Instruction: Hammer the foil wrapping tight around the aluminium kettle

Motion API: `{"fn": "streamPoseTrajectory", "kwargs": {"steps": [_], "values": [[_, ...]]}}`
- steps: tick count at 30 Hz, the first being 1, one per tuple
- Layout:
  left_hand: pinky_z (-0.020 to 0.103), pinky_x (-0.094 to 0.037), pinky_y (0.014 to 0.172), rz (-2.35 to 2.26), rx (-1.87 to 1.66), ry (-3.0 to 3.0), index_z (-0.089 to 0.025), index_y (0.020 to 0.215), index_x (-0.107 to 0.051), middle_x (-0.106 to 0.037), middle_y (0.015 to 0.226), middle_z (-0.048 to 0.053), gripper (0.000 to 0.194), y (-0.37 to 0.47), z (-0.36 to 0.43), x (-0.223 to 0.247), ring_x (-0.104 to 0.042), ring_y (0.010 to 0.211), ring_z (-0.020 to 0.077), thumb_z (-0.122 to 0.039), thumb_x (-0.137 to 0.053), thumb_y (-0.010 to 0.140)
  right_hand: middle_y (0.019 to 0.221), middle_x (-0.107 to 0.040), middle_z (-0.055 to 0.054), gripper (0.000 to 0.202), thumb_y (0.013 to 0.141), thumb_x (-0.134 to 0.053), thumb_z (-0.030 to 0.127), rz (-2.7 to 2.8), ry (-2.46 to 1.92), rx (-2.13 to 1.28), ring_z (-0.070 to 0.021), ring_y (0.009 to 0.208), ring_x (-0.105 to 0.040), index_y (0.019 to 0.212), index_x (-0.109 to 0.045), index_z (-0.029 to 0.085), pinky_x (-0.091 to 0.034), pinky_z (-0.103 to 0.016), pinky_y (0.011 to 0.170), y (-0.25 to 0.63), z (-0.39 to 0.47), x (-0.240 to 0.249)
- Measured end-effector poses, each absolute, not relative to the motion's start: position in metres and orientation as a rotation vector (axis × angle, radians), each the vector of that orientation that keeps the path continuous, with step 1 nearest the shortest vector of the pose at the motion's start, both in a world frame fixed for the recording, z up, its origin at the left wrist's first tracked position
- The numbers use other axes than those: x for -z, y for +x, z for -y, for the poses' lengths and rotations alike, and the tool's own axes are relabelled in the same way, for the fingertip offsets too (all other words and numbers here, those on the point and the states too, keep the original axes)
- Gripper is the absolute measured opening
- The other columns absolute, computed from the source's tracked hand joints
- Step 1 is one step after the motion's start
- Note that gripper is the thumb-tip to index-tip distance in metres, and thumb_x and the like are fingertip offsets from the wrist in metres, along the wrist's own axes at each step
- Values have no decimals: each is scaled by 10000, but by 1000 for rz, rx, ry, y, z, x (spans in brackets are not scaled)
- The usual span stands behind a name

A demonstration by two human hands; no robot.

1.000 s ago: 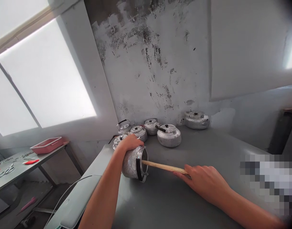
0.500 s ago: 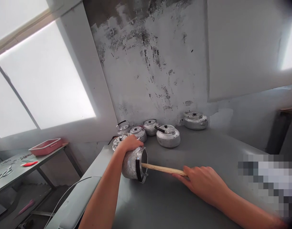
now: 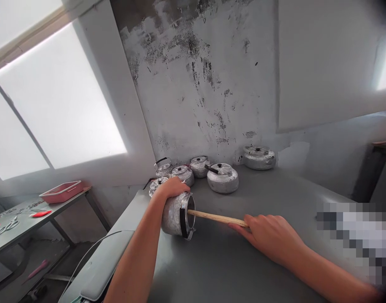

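Note:
A silvery metal kettle point(image 3: 172, 219) lies on its side on the grey table, its open mouth turned to the right and its black handle hanging across the front. My left hand point(image 3: 174, 188) is closed over the upper side of this kettle. In my right hand point(image 3: 268, 231) is a pale wooden stick point(image 3: 216, 216), gripped near its right end. The stick's far end goes into the kettle's mouth, so its tip is hidden.
Several lidded metal kettles point(image 3: 223, 181) stand along the back of the table point(image 3: 243, 265), by a stained wall. On a side table at left are a pink basket point(image 3: 62, 192) and scissors point(image 3: 7, 227). A grey case point(image 3: 101, 271) with a cable lies at the left edge.
The stick's inserted end has risen slightly within the kettle's mouth, and my right hand has shifted a little up and right. My left hand keeps its hold. The view has moved slightly.

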State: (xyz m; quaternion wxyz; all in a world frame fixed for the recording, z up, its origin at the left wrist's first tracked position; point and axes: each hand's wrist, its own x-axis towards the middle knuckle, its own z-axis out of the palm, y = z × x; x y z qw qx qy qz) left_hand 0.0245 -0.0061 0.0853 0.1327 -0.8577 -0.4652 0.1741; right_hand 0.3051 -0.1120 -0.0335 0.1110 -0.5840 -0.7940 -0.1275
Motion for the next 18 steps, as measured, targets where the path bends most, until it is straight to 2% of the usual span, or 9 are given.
{"fn": "streamPoseTrajectory", "kwargs": {"steps": [11,18], "values": [[284,-442,826,1243,-511,-2457,-342,1210,-721,-717,1050,63,395,18,-1,-78,-607,1060,256,-183,-462,959,617,-708,-83,675,1001,-252,648,2324,-1756,332,-286,591,-699,664,-643,212,-326,-313,528,307,109,36],[282,-444,807,1270,-484,-2471,-349,1190,-732,-711,1028,74,392,19,2,-81,-604,1052,263,-176,-472,953,602,-699,-74,659,1002,-256,645,2338,-1718,294,-278,571,-692,677,-636,215,-303,-314,514,305,110,34]]}}
